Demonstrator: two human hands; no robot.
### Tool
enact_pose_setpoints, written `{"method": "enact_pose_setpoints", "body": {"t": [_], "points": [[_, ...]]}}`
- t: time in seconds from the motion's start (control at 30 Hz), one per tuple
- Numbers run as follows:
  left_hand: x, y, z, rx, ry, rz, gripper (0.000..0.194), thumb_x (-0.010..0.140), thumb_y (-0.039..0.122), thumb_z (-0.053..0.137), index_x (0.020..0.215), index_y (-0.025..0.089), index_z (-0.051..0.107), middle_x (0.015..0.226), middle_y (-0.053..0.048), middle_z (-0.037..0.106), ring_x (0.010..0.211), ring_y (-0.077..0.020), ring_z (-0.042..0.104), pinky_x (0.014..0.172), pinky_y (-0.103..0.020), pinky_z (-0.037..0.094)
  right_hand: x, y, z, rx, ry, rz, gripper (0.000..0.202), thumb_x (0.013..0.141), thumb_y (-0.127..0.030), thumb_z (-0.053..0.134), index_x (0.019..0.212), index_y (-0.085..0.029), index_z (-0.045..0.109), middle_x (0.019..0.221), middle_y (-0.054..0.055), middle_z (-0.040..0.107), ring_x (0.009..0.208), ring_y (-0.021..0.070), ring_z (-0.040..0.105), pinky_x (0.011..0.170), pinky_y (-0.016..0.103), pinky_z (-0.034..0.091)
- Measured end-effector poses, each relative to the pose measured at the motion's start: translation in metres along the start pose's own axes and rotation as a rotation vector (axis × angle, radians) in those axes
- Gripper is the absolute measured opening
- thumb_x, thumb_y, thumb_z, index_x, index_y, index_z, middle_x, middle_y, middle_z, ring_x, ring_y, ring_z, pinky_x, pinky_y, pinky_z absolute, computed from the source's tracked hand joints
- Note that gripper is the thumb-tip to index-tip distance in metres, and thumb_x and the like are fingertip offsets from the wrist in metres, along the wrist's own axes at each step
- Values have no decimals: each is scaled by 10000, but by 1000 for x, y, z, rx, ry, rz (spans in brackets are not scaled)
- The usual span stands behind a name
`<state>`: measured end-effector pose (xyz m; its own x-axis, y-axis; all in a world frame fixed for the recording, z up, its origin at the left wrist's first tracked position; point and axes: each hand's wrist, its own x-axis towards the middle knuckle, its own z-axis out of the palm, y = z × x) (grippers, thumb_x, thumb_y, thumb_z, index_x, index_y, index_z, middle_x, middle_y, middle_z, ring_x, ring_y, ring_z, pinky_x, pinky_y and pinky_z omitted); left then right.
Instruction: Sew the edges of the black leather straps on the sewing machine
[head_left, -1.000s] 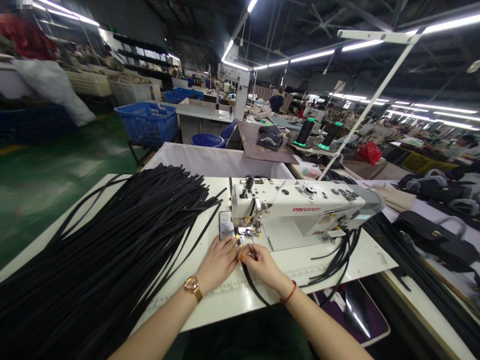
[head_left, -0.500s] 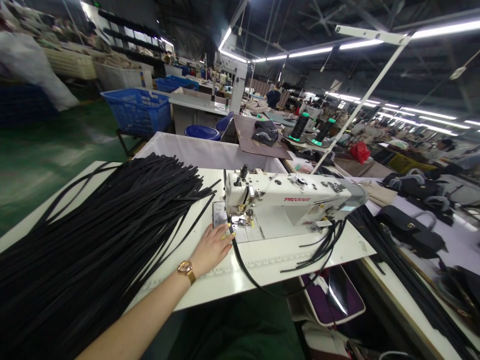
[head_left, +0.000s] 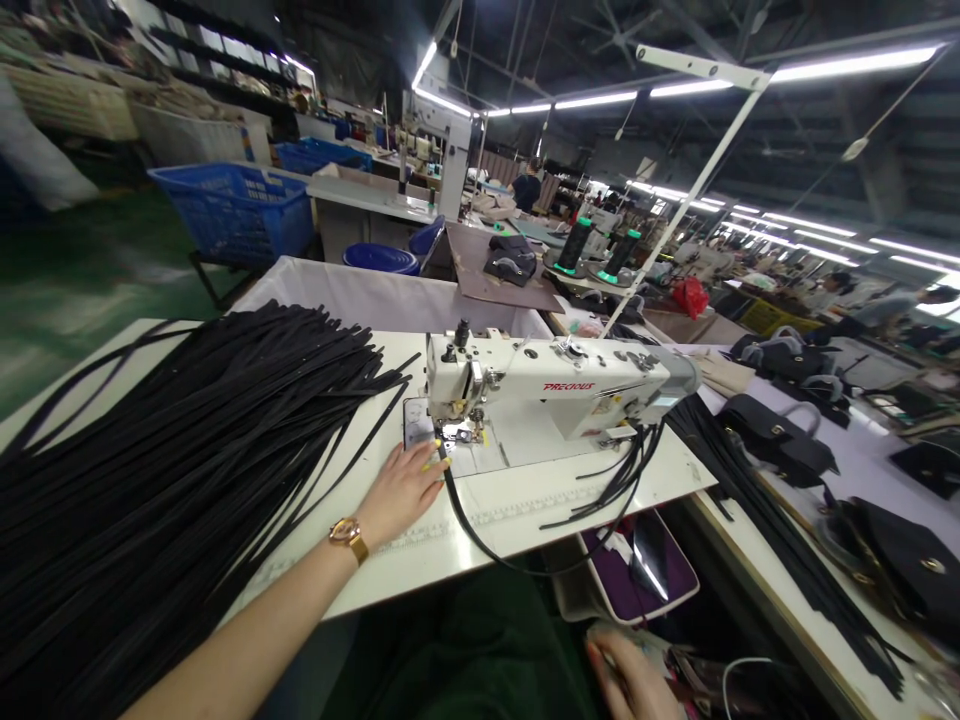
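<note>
My left hand [head_left: 405, 487], with a gold watch on its wrist, lies flat with its fingers spread beside the needle area of a white sewing machine [head_left: 547, 385]. Its fingertips touch a thin black strap [head_left: 463, 522] that runs under the presser foot and curves down past the table's front edge. At the bottom, my right hand [head_left: 630, 675] is below the table, near a bin; its fingers are bent and partly blurred, and what they may hold cannot be made out. A large heap of black straps [head_left: 187, 430] covers the table's left part.
More short black strap ends [head_left: 615, 485] lie right of the machine. A purple-lined bin [head_left: 649, 580] stands under the table's front edge. Black bags [head_left: 780, 435] rest on the right-hand table. Behind are a blue basket [head_left: 236, 210] and a blue stool [head_left: 380, 258].
My right hand has come into view at the bottom. The whole view has shifted, so the machine and table appear further left. My left hand stays at the strap by the needle.
</note>
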<state>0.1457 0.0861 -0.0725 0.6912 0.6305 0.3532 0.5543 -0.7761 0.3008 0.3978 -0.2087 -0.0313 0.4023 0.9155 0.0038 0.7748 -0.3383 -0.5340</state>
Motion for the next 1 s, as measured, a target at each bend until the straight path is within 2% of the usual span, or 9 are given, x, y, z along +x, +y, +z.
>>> {"method": "enact_pose_setpoints", "body": {"t": [0.13, 0.23, 0.3, 0.4, 0.5, 0.7, 0.77, 0.87, 1.0], "points": [[1, 1, -1, 13, -4, -9, 347, 944, 292, 482, 1270, 261, 596, 1407, -109, 500, 1317, -325, 419, 1093, -609, 308, 115, -86, 33, 323, 62, -345, 315, 900, -277, 512, 1190, -264, 633, 1219, 119, 655, 1161, 266, 593, 1018, 442, 453], [2, 1, 0, 19, 5, -8, 342, 937, 296, 499, 1264, 262, 595, 1396, -116, 505, 1312, -331, 421, 1081, -615, 318, 189, -136, 67, 527, 24, -323, 299, 870, -278, 566, 1143, -193, 651, 1115, 121, 701, 1065, 273, 640, 944, 430, 496], [2, 0, 0, 29, 6, -7, 341, 935, 295, 503, 1264, 265, 588, 1398, -118, 500, 1313, -329, 417, 1077, -613, 323, 209, -150, 87, 560, -22, -330, 257, 871, -295, 572, 1065, -157, 669, 936, 97, 736, 865, 241, 686, 778, 356, 556], [3, -1, 0, 45, -3, -6, 352, 934, 281, 503, 1280, 270, 565, 1408, -115, 488, 1318, -319, 408, 1085, -599, 317, 201, -149, 99, 551, -45, -343, 221, 912, -302, 522, 953, -154, 681, 782, 62, 715, 680, 195, 648, 618, 289, 528], [4, 0, -1, 51, -14, -15, 346, 931, 266, 505, 1273, 268, 562, 1420, -113, 477, 1322, -312, 402, 1092, -589, 311, 176, -142, 90, 482, -34, -392, 229, 931, -270, 493, 854, -193, 694, 769, 53, 680, 702, 189, 608, 657, 288, 490], [4, 1, -3, 20, -13, -38, 337, 916, 232, 518, 1247, 255, 575, 1405, -99, 489, 1316, -301, 408, 1105, -576, 306, 174, -163, 69, 348, -25, -704, 250, 894, -135, 460, 974, -226, 678, 1208, 85, 626, 1013, 208, 604, 865, 316, 478], [5, 2, -4, 18, -18, -33, 335, 921, 241, 516, 1251, 248, 572, 1389, -102, 504, 1311, -300, 415, 1101, -575, 315, 180, -170, 74, 491, -72, -651, 208, 935, -209, 460, 875, -220, 660, 1041, 63, 683, 947, 192, 622, 851, 297, 486], [5, 2, -5, 48, -26, -23, 332, 939, 270, 499, 1263, 251, 566, 1405, -110, 491, 1317, -304, 408, 1096, -583, 316, 186, -165, 88, 591, 18, -453, 286, 971, -316, 435, 767, -203, 601, 744, 20, 631, 711, 160, 584, 699, 261, 485], [5, 2, -6, 77, -38, -21, 340, 950, 277, 483, 1280, 250, 558, 1416, -114, 479, 1324, -305, 397, 1102, -586, 301, 194, -146, 103, 530, 162, -283, 328, 988, -331, 370, 860, -163, 622, 732, 37, 619, 685, 168, 553, 658, 268, 443]]}}
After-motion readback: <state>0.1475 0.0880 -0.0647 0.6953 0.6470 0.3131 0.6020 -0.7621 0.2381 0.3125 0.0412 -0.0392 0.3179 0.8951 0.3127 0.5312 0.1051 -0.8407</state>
